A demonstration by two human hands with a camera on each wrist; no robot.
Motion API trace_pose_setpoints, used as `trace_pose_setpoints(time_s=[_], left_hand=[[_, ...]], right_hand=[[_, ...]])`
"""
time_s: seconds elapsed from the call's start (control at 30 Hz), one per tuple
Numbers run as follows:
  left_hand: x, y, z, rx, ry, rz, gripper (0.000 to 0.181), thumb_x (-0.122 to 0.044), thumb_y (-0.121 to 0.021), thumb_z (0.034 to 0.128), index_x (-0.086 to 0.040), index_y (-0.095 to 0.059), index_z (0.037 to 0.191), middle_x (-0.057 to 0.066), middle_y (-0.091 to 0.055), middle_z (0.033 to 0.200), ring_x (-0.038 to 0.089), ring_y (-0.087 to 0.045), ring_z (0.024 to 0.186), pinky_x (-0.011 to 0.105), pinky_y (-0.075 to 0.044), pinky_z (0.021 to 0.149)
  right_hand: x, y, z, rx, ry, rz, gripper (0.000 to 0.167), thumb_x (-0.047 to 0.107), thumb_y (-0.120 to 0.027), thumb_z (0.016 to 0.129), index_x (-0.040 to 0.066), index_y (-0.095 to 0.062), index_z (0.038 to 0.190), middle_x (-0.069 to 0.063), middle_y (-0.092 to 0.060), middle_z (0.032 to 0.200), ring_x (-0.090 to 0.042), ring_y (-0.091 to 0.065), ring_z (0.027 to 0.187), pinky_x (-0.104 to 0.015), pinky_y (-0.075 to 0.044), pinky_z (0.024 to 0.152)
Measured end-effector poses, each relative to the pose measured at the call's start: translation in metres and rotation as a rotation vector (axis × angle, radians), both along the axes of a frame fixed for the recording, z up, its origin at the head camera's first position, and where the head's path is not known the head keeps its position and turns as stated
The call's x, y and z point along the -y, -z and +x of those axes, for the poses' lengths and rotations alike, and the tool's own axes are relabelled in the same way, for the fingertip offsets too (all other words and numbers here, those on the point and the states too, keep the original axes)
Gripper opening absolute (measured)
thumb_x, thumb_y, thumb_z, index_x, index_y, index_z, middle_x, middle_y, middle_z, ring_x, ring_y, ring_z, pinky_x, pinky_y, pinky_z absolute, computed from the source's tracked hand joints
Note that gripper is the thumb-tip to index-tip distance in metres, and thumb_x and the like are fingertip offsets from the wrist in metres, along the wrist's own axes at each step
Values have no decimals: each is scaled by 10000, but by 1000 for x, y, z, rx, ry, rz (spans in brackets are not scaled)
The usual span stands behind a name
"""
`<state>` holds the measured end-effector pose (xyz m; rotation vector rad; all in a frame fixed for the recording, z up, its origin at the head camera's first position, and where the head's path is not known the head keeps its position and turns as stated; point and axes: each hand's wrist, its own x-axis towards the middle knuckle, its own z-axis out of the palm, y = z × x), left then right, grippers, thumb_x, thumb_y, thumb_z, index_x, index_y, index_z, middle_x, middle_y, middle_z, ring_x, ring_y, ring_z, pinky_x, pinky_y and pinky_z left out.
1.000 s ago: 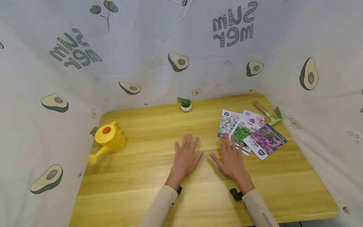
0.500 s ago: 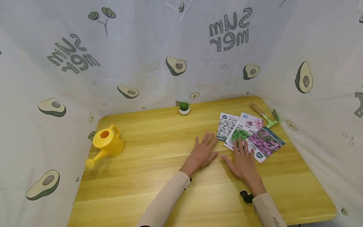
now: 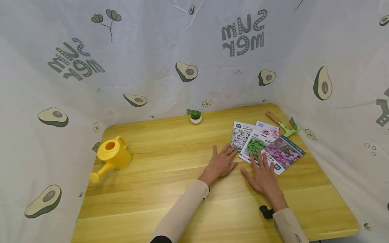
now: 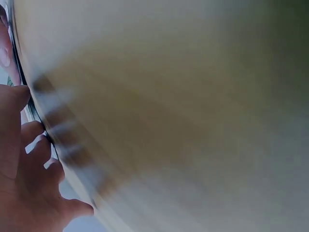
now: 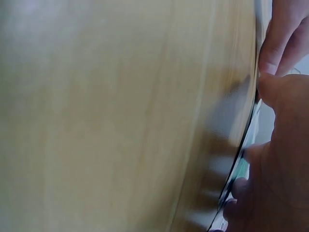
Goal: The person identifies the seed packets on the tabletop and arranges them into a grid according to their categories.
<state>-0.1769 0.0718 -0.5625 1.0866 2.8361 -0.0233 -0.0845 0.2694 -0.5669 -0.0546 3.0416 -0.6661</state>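
Three overlapping seed packets lie flat on the right of the table: one with white flowers (image 3: 241,136), a middle one with green leaves and pink blossom (image 3: 255,145), and one with purple flowers (image 3: 284,151). My left hand (image 3: 221,162) lies palm down with fingers extended, its tips at the lower edge of the white-flower packet. My right hand (image 3: 263,177), fingers spread, has its tips over the lower edges of the middle and purple packets. Neither hand grips anything. Close to the wood, both hands also appear in the left wrist view and the right wrist view.
A yellow watering can (image 3: 117,156) stands at the table's left, spout toward the front. At the back edge sits a small potted succulent (image 3: 196,116). Behind the packets lies a green hand rake with a wooden handle (image 3: 274,117). A patterned curtain (image 3: 146,60) encloses the wooden table (image 3: 146,189).
My left hand has slid right across the table to the white-flower packet. The right hand has shifted slightly right and down. The packets keep their arrangement; the head view has shifted a little.
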Motion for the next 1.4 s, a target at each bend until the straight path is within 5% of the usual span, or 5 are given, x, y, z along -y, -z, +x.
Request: trace_pose_setpoints(time_s=[0.23, 0.63, 0.93, 1.4], left_hand=[[4, -6, 3, 9, -34, -11, 617, -541, -369, 1154, -276, -343, 1711, -126, -239, 1782, 123, -189, 1655, 638, -260, 1289], [16, -8, 7, 19, -56, 36, 481, -482, -449, 1151, -217, -564, 1536, -70, -268, 1782, 163, -197, 1658, 624, -299, 1280], [31, -6, 9, 23, -94, 72, 408, -435, -474, 1155, -197, -583, 1468, -46, -363, 1747, 175, -301, 1627, 626, -352, 1252], [55, -16, 28, -33, -192, 23, 484, -441, -521, 1139, -163, -548, 1533, 6, -428, 1713, 222, -390, 1589, 628, -423, 1201]], right_hand=[[4, -13, 0, 67, 5, 48, 881, 537, -527, 1099, -62, -243, 1679, -369, -28, 1743, -560, 24, 1619, -836, -9, 1208], [5, -10, -2, 88, 8, 65, 877, 534, -526, 1101, -53, -235, 1684, -368, -19, 1744, -554, 42, 1620, -821, 13, 1219], [6, -11, -1, 89, 9, 48, 872, 517, -537, 1098, -52, -234, 1685, -377, -21, 1739, -575, 40, 1611, -814, 34, 1221], [3, -10, -2, 48, -24, 65, 809, 480, -530, 1117, -53, -282, 1673, -310, -151, 1753, -573, 19, 1613, -850, -6, 1196]])
